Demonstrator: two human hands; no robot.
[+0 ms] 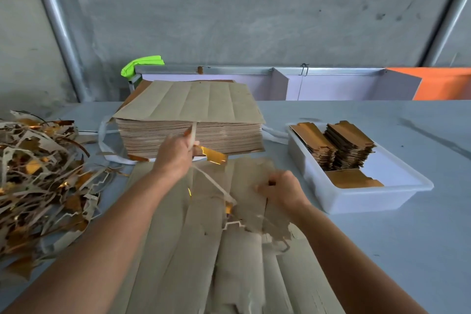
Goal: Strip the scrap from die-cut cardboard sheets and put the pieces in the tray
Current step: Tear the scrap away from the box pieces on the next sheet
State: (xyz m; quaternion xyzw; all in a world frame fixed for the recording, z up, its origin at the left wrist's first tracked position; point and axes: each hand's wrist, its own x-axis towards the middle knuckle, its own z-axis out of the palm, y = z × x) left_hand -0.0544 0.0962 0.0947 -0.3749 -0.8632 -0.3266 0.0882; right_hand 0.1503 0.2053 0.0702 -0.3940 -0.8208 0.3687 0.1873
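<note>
Head view: left hand [175, 155] grips scrap strip [214, 182].

A small packaging workshop, seen from where I stand at my bench. Bare grey concrete wall [242, 7] with galvanised metal pipes [57, 30] running aslant across it marks an industrial room rather than a home. My pale blue tabletop [382, 250] carries a tall stack of die-cut cardboard sheets [191, 120], a heap of stripped scrap [38, 173] with gold-foil faces at my left, and a white plastic tray [356, 196] of finished gold-faced pieces [339, 145] at my right. White strapping band [104, 135] lies around the stack's foot. Behind the tabletop stand pale partition boards [331, 86] and an orange panel [443, 84].
</note>
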